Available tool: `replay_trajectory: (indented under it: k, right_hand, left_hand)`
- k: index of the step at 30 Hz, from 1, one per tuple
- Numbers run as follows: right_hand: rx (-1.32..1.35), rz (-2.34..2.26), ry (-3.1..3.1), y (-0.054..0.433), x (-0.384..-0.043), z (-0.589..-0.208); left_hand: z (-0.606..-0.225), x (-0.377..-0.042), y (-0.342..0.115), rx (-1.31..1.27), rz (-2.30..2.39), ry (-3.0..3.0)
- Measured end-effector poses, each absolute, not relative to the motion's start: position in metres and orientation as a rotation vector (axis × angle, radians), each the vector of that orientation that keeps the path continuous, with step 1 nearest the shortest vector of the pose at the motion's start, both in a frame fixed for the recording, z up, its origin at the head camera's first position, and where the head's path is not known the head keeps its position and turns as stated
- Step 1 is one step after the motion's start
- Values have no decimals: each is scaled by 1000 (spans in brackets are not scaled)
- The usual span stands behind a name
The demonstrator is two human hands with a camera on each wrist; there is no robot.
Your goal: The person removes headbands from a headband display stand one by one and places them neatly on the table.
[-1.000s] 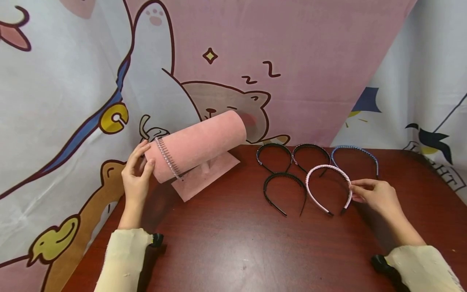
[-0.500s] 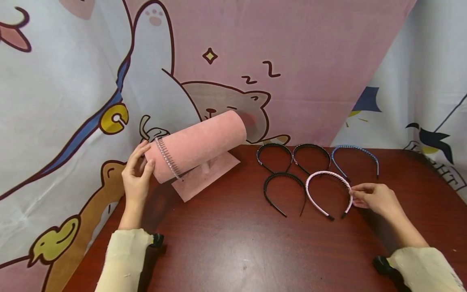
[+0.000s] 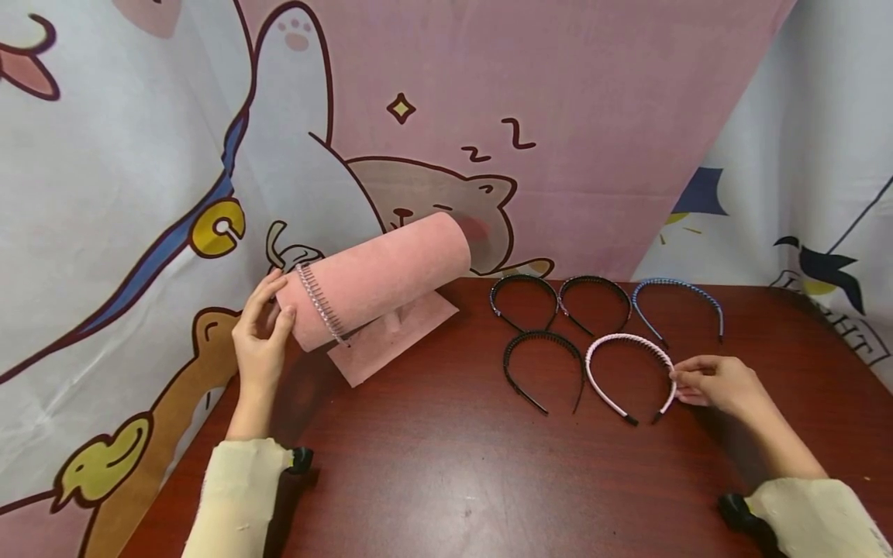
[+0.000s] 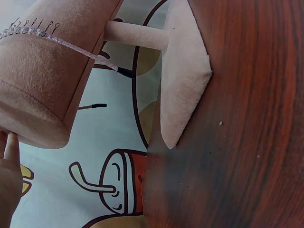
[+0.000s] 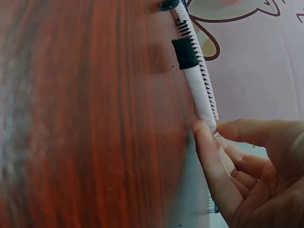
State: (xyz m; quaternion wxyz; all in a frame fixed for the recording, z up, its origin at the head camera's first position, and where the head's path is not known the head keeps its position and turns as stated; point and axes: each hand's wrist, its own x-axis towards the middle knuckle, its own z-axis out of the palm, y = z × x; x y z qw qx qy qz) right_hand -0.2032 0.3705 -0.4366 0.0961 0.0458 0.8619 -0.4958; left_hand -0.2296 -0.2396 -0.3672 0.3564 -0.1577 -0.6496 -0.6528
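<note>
On the right, my right hand (image 3: 718, 381) pinches one side of a pale pink headband (image 3: 631, 339) between thumb and fingers. The right wrist view shows the headband's white arm (image 5: 201, 92) with a black tip, and small teeth along its inner side. My left hand (image 3: 261, 333) holds the near left end of a pink padded headband stand (image 3: 391, 267), a roll on a post and flat base. Around the roll near that hand sits a clear toothed headband (image 3: 319, 302), its dark tips hanging below in the left wrist view. The fingers behind the roll are mostly hidden.
Behind the pink headband lie a blue headband (image 3: 678, 283) and two dark ones, one left (image 3: 523, 277) and one middle (image 3: 595, 279). A black headband (image 3: 544, 335) lies to its left. A printed cloth (image 3: 593, 116) hangs behind the brown table (image 3: 460, 480).
My right hand has moved slightly toward me and to the right, bringing the pink headband lower in the head view. The left hand and the stand have stayed put.
</note>
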Motion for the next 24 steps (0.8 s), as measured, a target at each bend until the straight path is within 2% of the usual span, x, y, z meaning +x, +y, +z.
replay_trajectory:
  k: [13, 24]
  right_hand:
    - [142, -1359, 2514, 365, -207, -434]
    - [9, -1016, 2904, 347, -210, -407]
  left_hand:
    - [-377, -238, -247, -405, -1688, -1674]
    - [-382, -242, -251, -405, -1682, -1672]
